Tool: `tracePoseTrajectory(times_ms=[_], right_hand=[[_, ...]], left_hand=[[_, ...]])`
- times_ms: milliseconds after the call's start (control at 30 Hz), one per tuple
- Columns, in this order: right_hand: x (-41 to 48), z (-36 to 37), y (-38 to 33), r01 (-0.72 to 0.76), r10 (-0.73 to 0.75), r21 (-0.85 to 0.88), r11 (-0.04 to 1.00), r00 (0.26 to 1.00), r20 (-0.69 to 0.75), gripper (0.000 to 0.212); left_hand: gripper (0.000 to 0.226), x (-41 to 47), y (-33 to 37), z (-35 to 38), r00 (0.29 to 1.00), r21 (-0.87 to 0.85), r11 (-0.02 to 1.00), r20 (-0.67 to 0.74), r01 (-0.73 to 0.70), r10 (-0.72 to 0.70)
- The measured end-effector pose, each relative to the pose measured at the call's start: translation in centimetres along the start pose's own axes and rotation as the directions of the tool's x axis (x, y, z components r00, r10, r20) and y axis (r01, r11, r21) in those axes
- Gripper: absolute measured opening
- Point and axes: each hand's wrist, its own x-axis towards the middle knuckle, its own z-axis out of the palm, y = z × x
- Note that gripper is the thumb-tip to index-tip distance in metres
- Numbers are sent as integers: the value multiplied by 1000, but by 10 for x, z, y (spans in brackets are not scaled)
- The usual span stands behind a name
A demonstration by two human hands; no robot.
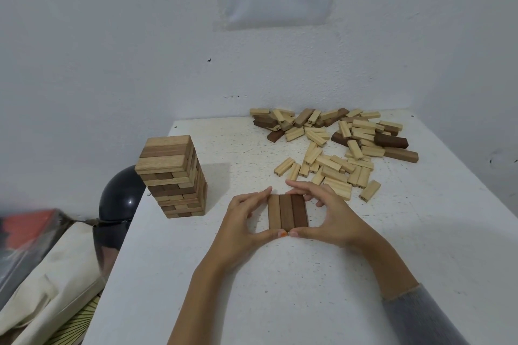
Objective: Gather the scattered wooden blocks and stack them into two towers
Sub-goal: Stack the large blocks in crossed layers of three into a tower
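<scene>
I see a white desk [280, 288] pushed up against a white wall [112, 36]. A tall tower [172, 176] of wooden blocks stands by the desk's left edge. A pile of loose blocks [336, 145] lies in the far right corner. Near the middle, a row of three brown blocks [288, 211] lies flat, side by side and touching. The left hand [241, 221] and the right hand [333, 216] both squeeze this row, thumbs on the near ends and fingers at the far ends. A black round thing [120, 196] sits just past the left edge.
</scene>
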Motion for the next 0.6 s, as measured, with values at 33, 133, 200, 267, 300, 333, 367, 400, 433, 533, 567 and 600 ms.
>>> tracePoseTrajectory(times_ms=[33,133,200,267,300,333,367,400,433,533,567,600], right_hand=[[0,0,0,1,-1,-1,1000,1000,-1,87],[0,0,2,-10,10,1,1000,1000,-9,87],[0,0,2,-10,10,0,1000,1000,-13,86],[0,-2,0,1,-1,-1,1000,1000,-17,86],[0,-2,-1,12,-12,-5,1000,1000,-23,85],[0,-3,-2,21,-22,-8,1000,999,-33,85],[0,-4,-2,26,-27,-7,1000,999,-44,84],[0,-5,-3,26,-26,-3,1000,998,-58,83],[0,-6,-4,23,-22,4,1000,997,-75,82],[-1,-13,-14,54,-48,42,998,991,-122,81],[-1,-16,-19,75,-68,53,996,989,-128,81],[-1,-20,-24,92,-83,61,994,988,-131,82]], left_hand=[[83,0,0,0,1000,1,1000,-3,-1,1],[83,1,2,1,1000,-2,1000,-11,2,-2],[82,1,3,1,1000,-11,1000,-17,4,-5],[81,2,5,1,1000,-30,1000,-18,8,-9],[80,2,6,1,1000,-45,999,-14,10,-10],[80,4,7,0,1000,-57,998,-8,9,-9],[80,5,9,-1,1000,-64,998,0,5,-5],[79,7,11,-2,1000,-69,998,7,-1,2],[80,9,13,-4,1000,-76,997,12,-8,9],[84,13,24,-12,998,-83,995,16,-53,55],[86,14,30,-16,997,-84,994,12,-72,74],[88,15,35,-19,996,-83,992,8,-91,92]])
